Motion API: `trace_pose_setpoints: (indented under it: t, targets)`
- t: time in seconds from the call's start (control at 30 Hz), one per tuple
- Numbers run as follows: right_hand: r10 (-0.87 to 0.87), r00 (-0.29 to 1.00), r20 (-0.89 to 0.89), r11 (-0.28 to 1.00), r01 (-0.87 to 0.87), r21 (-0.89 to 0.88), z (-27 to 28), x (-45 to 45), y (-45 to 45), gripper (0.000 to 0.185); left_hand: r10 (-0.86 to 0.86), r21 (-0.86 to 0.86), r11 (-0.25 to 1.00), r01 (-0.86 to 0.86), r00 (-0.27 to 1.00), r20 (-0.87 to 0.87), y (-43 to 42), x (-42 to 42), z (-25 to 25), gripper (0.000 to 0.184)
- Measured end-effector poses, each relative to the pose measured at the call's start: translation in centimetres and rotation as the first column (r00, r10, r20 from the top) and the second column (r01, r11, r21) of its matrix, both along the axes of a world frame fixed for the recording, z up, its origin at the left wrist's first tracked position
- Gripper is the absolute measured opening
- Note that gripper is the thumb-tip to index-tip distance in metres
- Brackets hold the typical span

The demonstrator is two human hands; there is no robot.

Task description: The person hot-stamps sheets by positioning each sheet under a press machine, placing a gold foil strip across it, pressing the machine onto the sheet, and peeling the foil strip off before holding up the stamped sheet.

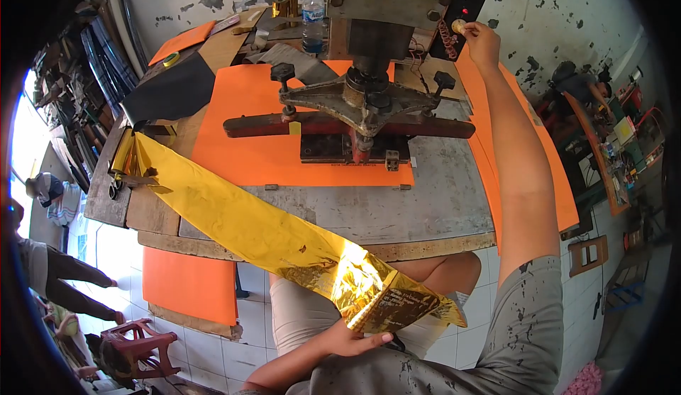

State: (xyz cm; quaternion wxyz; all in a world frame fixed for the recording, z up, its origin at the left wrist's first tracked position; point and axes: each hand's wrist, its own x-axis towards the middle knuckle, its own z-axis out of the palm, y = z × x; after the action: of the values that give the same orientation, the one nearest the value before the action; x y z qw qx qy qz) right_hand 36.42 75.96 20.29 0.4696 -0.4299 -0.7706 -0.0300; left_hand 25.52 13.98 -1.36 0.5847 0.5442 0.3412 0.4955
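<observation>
A long strip of gold foil (248,210) stretches from a roll (126,155) at the table's left edge down to my lap. My left hand (349,340) is closed at its crumpled lower end, where small printed marks show; some of the fingers are hidden under the foil. My right arm reaches up to the back right, and my right hand (482,44) pinches a round pale knob (459,26) on a black control box (464,12) with a red light. Between them stands a press (362,101), its plate low over an orange sheet (234,129) on the metal table.
More orange sheets (560,189) lie at the right, and a stack (188,281) sits below the table. Black sheeting (174,90), tape (171,59) and a water bottle (313,19) are at the back. A red stool (142,349) and other people stand at the left.
</observation>
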Motion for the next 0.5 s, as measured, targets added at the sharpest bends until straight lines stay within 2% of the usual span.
trace_pose_setpoints:
  t: [0.27, 0.37, 0.47, 0.5]
  targets:
    - [0.022, 1.0, 0.007, 1.0, -0.022, -0.019, -0.1, 0.2, 0.2, 0.021, 0.013, 0.01, 1.0, -0.013, 1.0, 0.0, 0.1, 0.0, 0.6, 0.044]
    - [0.044, 0.996, -0.078, 0.999, -0.043, 0.01, -0.7, 0.7, -0.1, 0.021, 0.03, 0.011, 0.999, -0.03, 0.999, 0.014, -0.1, 0.1, 1.1, 0.046]
    - [0.041, 0.998, -0.055, 0.998, -0.039, 0.044, -0.2, 2.4, -5.2, 0.023, 0.057, 0.031, 0.998, -0.057, 0.998, -0.001, -0.1, 0.1, 1.3, 0.047]
    - [0.067, 0.995, -0.072, 0.998, -0.068, -0.005, 0.0, 3.2, -8.1, 0.024, 0.066, 0.041, 0.997, -0.066, 0.998, -0.011, -0.1, 0.1, 1.3, 0.047]
